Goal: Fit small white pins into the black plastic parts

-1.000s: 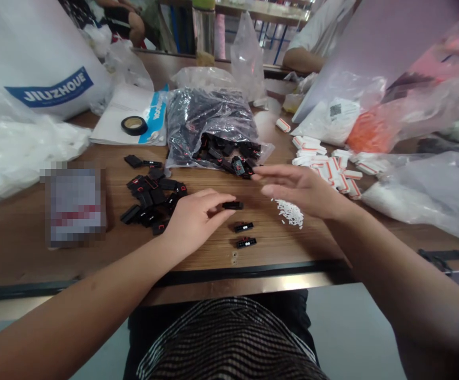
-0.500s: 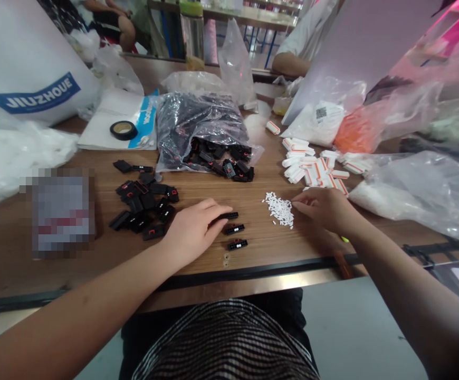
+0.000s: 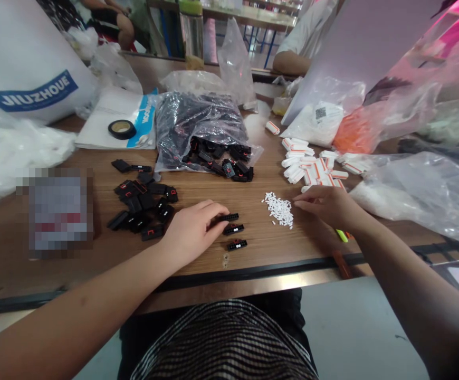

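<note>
Between thumb and fingers, my left hand (image 3: 193, 227) holds a black connector housing (image 3: 230, 216) on the wooden table. Two more connector housings, one nearer (image 3: 233, 229) and one nearest the table edge (image 3: 237, 245), lie in line below it, each with white dots in its face. At the right edge of a heap of small white plugs (image 3: 279, 209), my right hand (image 3: 326, 206) has thumb and fingertips pinched together. Whatever sits in that pinch is too small to make out. A pile of black connector housings (image 3: 138, 203) lies left of my left hand.
A clear bag of black housings (image 3: 201, 126) lies at the back. White-and-orange parts (image 3: 312, 166) are heaped behind my right hand. Black tape (image 3: 121, 129) rests on a paper packet at left. Plastic bags (image 3: 419, 184) crowd the right. Another person's arm (image 3: 292, 63) shows across the table.
My right hand has drawn back very slightly from the white plugs. My left hand stays at the same housing. The whole view has shifted slightly.
</note>
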`<control>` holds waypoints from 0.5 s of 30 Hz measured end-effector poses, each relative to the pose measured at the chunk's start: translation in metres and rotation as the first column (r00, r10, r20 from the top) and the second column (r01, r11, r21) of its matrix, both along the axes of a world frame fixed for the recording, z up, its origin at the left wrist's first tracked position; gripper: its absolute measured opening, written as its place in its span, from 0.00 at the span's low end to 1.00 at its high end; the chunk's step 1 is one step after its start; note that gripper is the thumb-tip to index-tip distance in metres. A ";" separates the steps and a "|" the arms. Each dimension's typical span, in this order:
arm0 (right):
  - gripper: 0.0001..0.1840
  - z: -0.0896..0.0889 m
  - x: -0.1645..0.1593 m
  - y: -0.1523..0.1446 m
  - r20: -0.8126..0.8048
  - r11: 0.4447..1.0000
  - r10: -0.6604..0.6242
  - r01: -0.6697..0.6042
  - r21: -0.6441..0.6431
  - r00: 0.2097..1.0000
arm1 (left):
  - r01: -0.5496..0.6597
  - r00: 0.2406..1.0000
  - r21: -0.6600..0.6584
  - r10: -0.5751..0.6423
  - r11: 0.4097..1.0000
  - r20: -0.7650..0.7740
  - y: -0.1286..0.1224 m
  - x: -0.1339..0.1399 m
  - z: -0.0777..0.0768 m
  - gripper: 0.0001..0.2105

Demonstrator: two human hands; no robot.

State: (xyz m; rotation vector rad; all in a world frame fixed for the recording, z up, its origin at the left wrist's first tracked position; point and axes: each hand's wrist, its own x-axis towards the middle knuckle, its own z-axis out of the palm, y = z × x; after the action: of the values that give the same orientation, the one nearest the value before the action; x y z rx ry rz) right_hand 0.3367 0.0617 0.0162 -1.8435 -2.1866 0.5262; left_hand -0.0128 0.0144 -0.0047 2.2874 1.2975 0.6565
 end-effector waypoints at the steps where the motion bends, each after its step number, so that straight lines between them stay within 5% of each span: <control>1: 0.14 -0.001 -0.001 0.000 0.010 1.000 0.016 -0.016 0.002 1.000 | 0.002 1.000 -0.001 -0.002 1.000 0.002 0.000 0.000 0.000 0.06; 9: 0.10 0.001 -0.005 -0.002 0.130 0.999 0.038 -0.042 0.033 0.991 | 0.013 1.000 -0.014 -0.012 1.000 0.021 0.000 -0.001 0.001 0.06; 15: 0.11 0.023 -0.066 -0.021 -0.137 0.982 0.168 -0.154 0.111 0.976 | -0.003 0.999 -0.041 0.005 0.999 0.045 -0.001 0.000 0.003 0.06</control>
State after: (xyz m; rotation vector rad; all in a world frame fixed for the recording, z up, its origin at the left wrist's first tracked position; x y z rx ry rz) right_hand 0.2705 0.0404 0.0395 -1.5352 -2.2319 0.5533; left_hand -0.0124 0.0129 -0.0015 2.2250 1.2830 0.6728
